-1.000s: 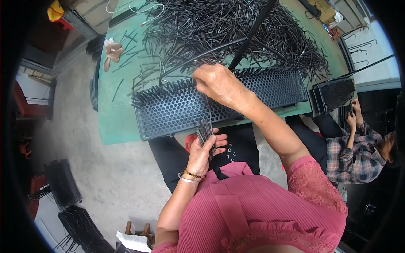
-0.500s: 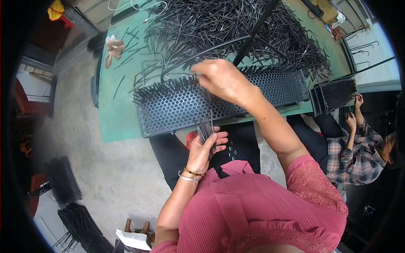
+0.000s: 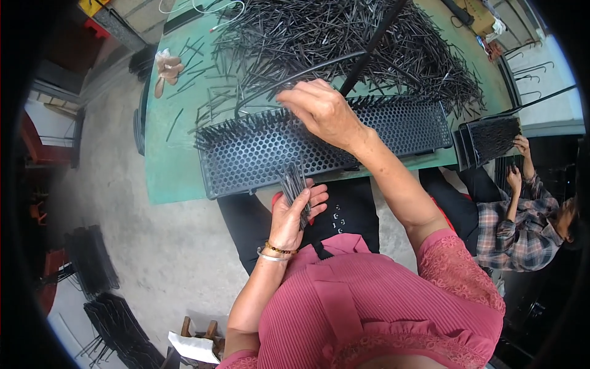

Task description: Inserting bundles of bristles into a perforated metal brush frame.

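Observation:
My left hand (image 3: 290, 215) is below the near edge of a black perforated panel (image 3: 258, 161). Its thumb presses a bundle of thin dark rods (image 3: 294, 184) against the palm, while the other fingers stretch out to the right. Over the panel's far side, my right hand (image 3: 322, 114) has its thumb and fingers brought together, and whatever lies between the tips is hidden. Many short dark rods stand up in a bristly row (image 3: 243, 129) along the panel's far edge, beside the right fingertips. The panel's nearer holes have no rods standing in them.
A large heap of loose dark rods (image 3: 332, 43) covers the back of the green table (image 3: 172, 178). A black bar (image 3: 372, 46) slants over it. Gloves (image 3: 167, 72) lie at the left. On the right, a co-worker (image 3: 516, 215) handles another dark panel (image 3: 491, 140).
My right hand has tilted a little, its knuckles higher, while staying over the rod row. The left hand and its bundle have shifted slightly left.

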Demonstrator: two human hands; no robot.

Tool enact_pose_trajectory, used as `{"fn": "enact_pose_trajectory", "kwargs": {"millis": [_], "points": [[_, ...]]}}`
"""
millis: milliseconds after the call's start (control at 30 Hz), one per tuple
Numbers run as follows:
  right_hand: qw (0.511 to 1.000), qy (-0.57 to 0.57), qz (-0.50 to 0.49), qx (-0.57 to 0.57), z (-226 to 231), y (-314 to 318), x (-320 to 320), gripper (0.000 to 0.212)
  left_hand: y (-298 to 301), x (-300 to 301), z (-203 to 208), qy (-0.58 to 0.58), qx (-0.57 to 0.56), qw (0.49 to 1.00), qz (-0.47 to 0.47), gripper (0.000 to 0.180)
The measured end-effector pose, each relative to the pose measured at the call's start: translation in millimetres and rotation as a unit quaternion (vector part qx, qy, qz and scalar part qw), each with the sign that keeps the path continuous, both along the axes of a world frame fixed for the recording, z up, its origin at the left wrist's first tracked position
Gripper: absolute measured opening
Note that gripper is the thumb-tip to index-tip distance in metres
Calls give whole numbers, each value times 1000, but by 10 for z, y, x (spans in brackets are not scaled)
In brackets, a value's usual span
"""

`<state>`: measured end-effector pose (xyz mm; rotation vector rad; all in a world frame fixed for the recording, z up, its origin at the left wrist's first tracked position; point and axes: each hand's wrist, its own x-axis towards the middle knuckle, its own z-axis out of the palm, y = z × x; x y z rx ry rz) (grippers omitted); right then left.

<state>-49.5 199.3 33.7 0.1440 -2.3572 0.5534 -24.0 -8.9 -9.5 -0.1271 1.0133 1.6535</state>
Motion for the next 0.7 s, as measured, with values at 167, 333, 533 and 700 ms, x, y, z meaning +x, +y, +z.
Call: {"fn": "enact_pose_trajectory", "kwargs": {"millis": [167, 333, 533, 700], "points": [[999, 30, -1, 14, -6, -6, 34, 21, -9, -1, -28, -1, 8, 1000, -3, 32], [1000, 24, 4, 16, -115, -20, 44, 23, -13, 15, -7, -15, -3, 1000, -16, 32], [998, -20, -7, 61, -215, -97, 79, 21, -29, 19, 10, -16, -20, 999, -21, 30], [998, -27, -12, 59, -198, -95, 77, 15, -29, 24, 23, -10, -19, 1000, -19, 30]]}}
